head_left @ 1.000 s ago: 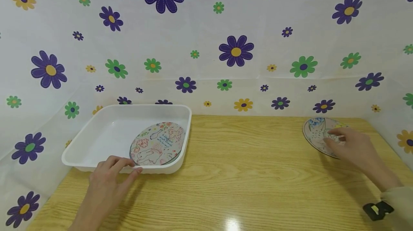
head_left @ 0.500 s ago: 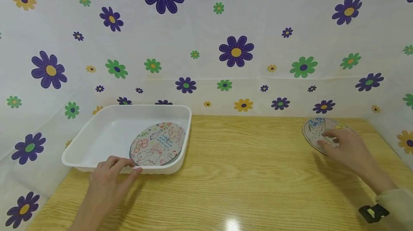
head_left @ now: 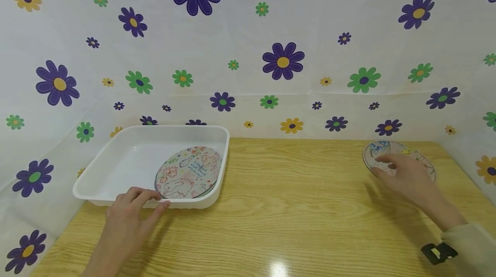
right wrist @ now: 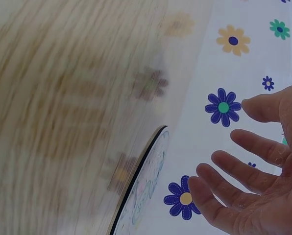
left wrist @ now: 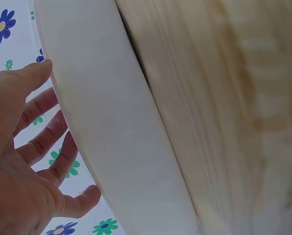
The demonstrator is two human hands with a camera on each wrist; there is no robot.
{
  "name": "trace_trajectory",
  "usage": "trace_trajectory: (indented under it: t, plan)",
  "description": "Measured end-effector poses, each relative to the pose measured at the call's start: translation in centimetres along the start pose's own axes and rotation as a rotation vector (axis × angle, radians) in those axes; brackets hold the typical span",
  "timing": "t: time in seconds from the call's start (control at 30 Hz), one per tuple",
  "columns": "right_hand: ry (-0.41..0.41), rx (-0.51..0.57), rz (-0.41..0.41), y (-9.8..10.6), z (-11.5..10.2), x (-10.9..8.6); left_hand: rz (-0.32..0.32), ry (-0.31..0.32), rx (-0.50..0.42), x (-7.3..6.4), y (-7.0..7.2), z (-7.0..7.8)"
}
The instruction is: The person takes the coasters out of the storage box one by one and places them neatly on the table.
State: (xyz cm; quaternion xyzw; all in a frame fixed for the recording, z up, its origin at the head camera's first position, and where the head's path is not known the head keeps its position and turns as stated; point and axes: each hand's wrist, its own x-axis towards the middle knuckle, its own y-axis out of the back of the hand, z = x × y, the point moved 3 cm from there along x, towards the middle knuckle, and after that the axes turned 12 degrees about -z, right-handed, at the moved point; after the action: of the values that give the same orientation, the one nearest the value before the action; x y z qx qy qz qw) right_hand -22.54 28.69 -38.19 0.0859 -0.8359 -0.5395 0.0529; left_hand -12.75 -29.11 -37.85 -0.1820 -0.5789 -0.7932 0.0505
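A round printed mat (head_left: 190, 173) with a rabbit and flowers lies in the right side of the white tray (head_left: 151, 128). A greenish sliver shows under its lower right edge. My left hand (head_left: 128, 216) holds the tray's near rim, fingers hooked over it and thumb against it. Another round mat (head_left: 420, 158), floral with a dark edge (right wrist: 136, 176), lies on the table at the far right. Above it hovers my right hand (head_left: 407, 180), fingers loosely bent and holding nothing. A gap separates that hand from the mat in the right wrist view; in the head view it covers the mat's middle.
The wood-grain table (head_left: 290, 208) spreads between tray and right-hand mat. A white flowered cloth (head_left: 240, 32) stands behind and along both sides. A black buckle (head_left: 439, 252) hangs by the right sleeve (head_left: 470, 247).
My right hand has moved left across the floral mat, uncovering more of its right side. Mat and tray have stayed in place; my left hand has kept its hold on the rim.
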Motion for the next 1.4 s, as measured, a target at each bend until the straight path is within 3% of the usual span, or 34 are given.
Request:
trace_trajectory:
  t: [0.7, 1.4]
  plan:
    - [0.083, -0.004, 0.020, -0.5, -1.2, 0.3, 0.008, -0.010, -0.005, 0.0, 0.0, 0.0]
    - [0.112, -0.022, -0.011, -0.8, -4.3, 1.1, 0.007, -0.018, -0.005, 0.1, 0.2, 0.1]
